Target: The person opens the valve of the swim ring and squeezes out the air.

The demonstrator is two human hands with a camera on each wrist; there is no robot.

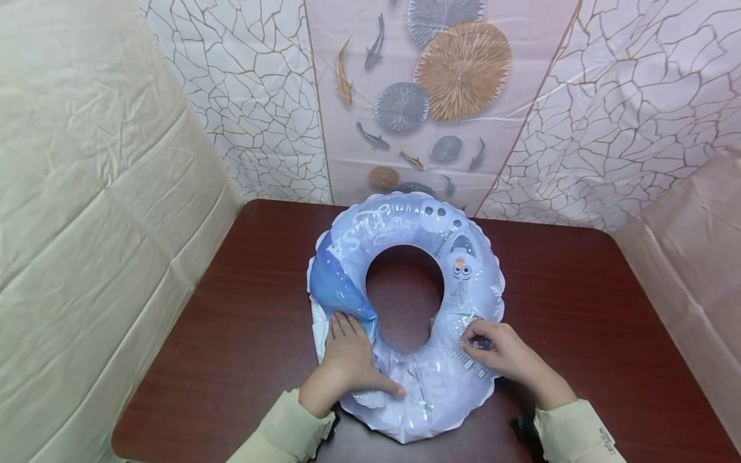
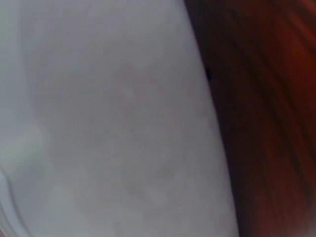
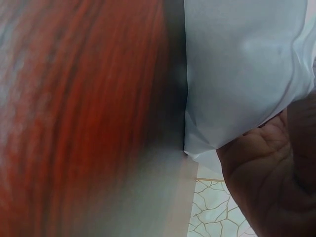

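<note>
A pale blue inflatable swim ring (image 1: 471,292) lies on the table, printed with a snowman, white lettering and a darker blue patch. It looks puffed up, though its lower left part is creased and folded. On that part my left hand (image 1: 350,363) rests with fingers extended and thumb spread toward the ring's bottom. At the ring's right side my right hand (image 1: 509,354) has curled fingers, pinching a small spot on its surface; the fingertips hide what exactly is there. The ring's pale side (image 2: 123,123) fills most of the left wrist view. In the right wrist view, my palm (image 3: 261,182) is beside the ring's edge.
The dark red-brown wooden table (image 1: 585,321) has rounded far corners. Behind it hangs a patterned cloth (image 1: 399,154) with fish and round shapes. Cream cloth walls (image 1: 116,212) stand on both sides.
</note>
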